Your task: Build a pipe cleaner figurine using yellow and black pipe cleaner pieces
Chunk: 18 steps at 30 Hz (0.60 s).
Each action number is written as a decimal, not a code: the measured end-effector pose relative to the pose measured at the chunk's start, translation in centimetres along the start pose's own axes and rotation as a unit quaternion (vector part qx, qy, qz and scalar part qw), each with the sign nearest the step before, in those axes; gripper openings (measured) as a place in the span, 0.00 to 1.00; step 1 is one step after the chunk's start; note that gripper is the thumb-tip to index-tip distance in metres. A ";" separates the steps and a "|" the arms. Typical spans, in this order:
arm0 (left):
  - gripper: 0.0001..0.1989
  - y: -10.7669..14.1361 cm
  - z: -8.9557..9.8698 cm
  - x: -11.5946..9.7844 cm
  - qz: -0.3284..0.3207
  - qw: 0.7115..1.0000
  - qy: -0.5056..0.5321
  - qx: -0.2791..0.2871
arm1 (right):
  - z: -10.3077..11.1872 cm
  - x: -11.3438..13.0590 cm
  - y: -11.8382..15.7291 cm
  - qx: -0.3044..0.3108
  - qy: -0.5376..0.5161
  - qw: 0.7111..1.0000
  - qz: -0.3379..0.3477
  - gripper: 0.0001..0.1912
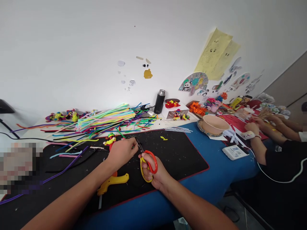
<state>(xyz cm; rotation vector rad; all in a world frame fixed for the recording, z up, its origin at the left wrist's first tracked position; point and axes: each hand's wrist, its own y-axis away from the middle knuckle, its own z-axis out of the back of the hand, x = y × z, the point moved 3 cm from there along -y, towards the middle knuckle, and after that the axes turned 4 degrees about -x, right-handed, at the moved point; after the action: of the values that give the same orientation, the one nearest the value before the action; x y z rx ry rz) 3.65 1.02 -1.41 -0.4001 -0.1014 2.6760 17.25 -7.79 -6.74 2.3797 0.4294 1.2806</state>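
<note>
My right hand (153, 171) is closed round the scissors (154, 162), which have one red and one yellow handle loop. Their blades point up and left toward my left hand (123, 151). The fingers of my left hand are pinched together near the blade tips; what they hold is too small to name. Just behind my left hand a small red and yellow pipe-cleaner figure (110, 139) is on the black mat (177, 153). A yellow glue gun (115, 180) lies below my left wrist. Small yellow pieces (164, 138) rest on the mat to the right.
Bundled pipe cleaners (105, 118) spread along the back left, with a black bottle (159, 102) beside a white box (168, 111). Glue sticks (178, 129) lie behind the mat. A beige bowl (216, 124) and a white device (235, 152) are at right, near other people's arms (257, 147).
</note>
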 end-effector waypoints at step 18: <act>0.20 -1.9 5.0 5.4 0.070 0.994 0.080 -0.025 | 4.6 7.2 -3.2 -0.066 0.354 0.920 0.156 0.33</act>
<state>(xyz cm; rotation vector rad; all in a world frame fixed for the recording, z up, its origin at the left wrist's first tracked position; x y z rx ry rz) -1.75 5.06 2.20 -0.6590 -0.0965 2.7705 24.69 -2.76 -5.38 1.8510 0.1452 2.2405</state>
